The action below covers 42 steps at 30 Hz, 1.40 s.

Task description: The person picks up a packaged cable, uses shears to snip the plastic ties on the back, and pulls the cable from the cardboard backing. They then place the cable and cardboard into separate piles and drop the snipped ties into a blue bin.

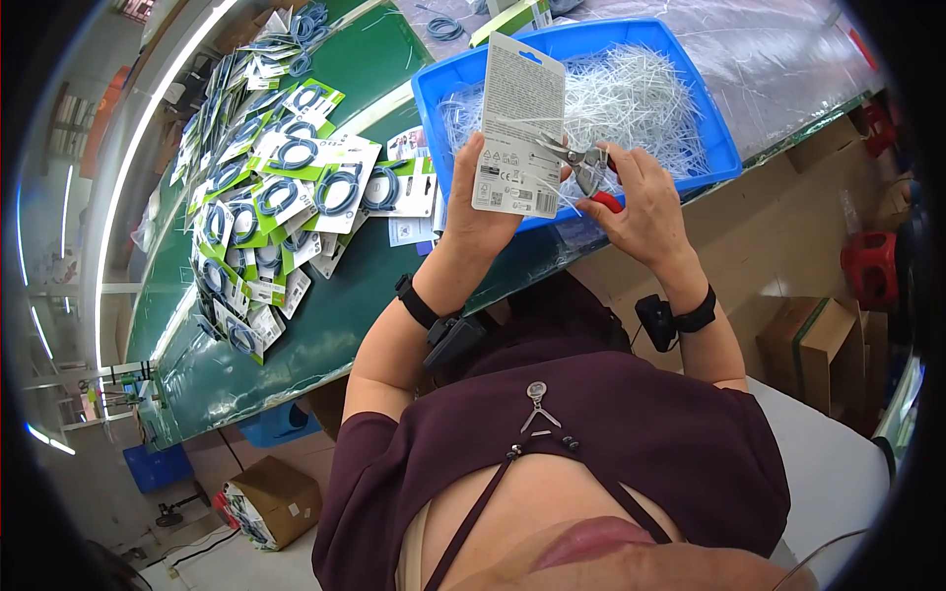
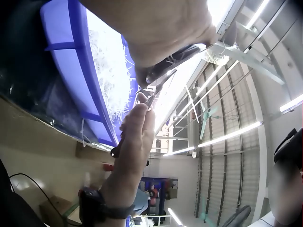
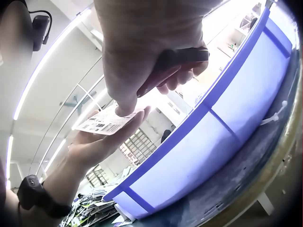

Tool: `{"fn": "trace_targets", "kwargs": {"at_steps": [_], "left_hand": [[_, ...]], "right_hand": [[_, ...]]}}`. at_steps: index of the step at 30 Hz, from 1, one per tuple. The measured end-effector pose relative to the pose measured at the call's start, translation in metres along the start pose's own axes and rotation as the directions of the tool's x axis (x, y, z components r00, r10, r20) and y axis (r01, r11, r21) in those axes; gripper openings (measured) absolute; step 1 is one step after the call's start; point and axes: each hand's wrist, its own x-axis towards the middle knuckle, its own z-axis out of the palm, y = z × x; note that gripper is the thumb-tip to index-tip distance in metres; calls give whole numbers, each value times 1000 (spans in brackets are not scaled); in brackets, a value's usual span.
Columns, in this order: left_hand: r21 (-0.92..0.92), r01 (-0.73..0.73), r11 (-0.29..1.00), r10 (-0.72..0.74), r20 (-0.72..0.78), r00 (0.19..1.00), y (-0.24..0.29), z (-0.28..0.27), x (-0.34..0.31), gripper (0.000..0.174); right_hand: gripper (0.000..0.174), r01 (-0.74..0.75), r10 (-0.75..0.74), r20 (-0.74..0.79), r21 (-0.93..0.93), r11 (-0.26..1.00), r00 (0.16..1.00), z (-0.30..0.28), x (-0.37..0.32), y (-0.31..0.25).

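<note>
My left hand (image 1: 475,212) holds a packaging card (image 1: 517,118) upright, its printed back with text and a barcode facing me. My right hand (image 1: 648,212) grips red-handled cutting pliers (image 1: 591,169); their metal tips overlap the card's lower part in the head view. A thin white strip shows at the card beside the pliers. In the right wrist view the card (image 3: 106,124) lies between the left hand's fingers and thumb, close to the right hand (image 3: 147,56). Both hands are over the near edge of a blue bin (image 1: 727,128).
Thin white plastic strips (image 1: 641,98) heap up in the bin. To the left, a large pile of carded blue cables (image 1: 296,153) covers part of the green table (image 1: 335,335). A loose cable coil (image 1: 444,29) lies at the back. Cardboard boxes (image 1: 808,345) and red stools (image 1: 872,266) stand on the floor at right.
</note>
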Motion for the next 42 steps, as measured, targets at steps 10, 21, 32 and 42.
{"fn": "trace_targets", "kwargs": {"at_steps": [10,21,32,42], "left_hand": [[55,-10,998,18,-154,988,-16,-4,-6,58],[-24,6,1000,-9,-126,992,-29,-5,-7,64],[110,-37,993,56,-182,982,-21,-16,1,66],[78,-65,995,72,-95,993,-15,-3,3,71]], "right_hand": [[59,75,-78,-60,-57,996,995,6,9,-7],[57,39,-38,-26,29,999,999,14,-1,-2],[62,-25,28,77,-44,999,997,13,-18,10],[63,59,-54,70,-81,995,996,4,-20,-1]]}}
